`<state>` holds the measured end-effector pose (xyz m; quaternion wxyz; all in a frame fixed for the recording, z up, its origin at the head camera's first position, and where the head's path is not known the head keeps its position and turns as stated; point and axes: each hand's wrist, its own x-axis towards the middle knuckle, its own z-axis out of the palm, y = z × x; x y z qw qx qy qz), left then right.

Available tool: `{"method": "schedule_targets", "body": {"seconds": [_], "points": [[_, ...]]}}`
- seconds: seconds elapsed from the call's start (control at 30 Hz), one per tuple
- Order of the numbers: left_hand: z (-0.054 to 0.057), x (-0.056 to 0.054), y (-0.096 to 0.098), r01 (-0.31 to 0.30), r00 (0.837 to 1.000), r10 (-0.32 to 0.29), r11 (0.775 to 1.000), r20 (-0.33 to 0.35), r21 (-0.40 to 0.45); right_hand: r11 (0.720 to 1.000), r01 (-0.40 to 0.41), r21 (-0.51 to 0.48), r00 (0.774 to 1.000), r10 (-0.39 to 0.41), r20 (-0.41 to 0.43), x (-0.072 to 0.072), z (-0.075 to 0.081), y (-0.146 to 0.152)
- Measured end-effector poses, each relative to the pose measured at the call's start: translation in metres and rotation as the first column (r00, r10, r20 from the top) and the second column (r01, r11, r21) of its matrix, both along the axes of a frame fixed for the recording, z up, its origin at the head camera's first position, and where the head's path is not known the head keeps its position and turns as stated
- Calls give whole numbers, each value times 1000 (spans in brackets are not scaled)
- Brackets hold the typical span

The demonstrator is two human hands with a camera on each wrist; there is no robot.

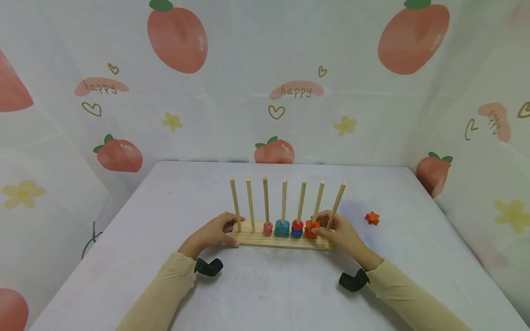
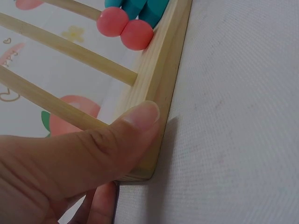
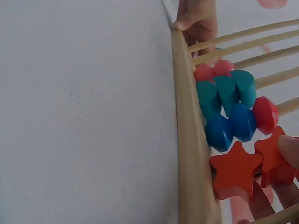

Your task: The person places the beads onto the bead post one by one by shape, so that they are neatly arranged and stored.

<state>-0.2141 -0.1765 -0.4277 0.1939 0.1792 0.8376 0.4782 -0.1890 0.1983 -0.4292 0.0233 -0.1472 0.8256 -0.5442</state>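
A wooden peg stand with several upright pegs lies across the table. My left hand grips its left end, thumb along the front and fingers behind. My right hand is at the right end and pinches an orange star bead on the second peg from the right. Below it, another orange star bead sits against the base. Other pegs carry two pink beads, three teal beads, and two blue beads under a red bead.
A loose orange star bead lies on the white-covered table, right of the stand. Bare pegs rise at the stand's left end, and another bare peg at its right end. A fruit-print cloth hangs behind.
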Motion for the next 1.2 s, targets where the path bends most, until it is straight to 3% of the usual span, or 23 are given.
{"method": "schedule_targets", "body": {"seconds": [0.67,0.87,1.03,1.2], "points": [[-1,-1,-1,-8,1000,8,1000,-8,-12,999,-34,-32,999,35,34,0,-1,1],[-1,0,-1,-12,1000,12,1000,-6,-16,1000,1,-1,1000,-1,-5,2,7,5],[-1,-1,-1,-14,1000,14,1000,-8,-21,999,-12,-35,998,10,-56,2,16,18],[-2,-1,-2,-11,1000,10,1000,-9,-18,1000,15,-21,987,-19,-162,3,29,36]]}}
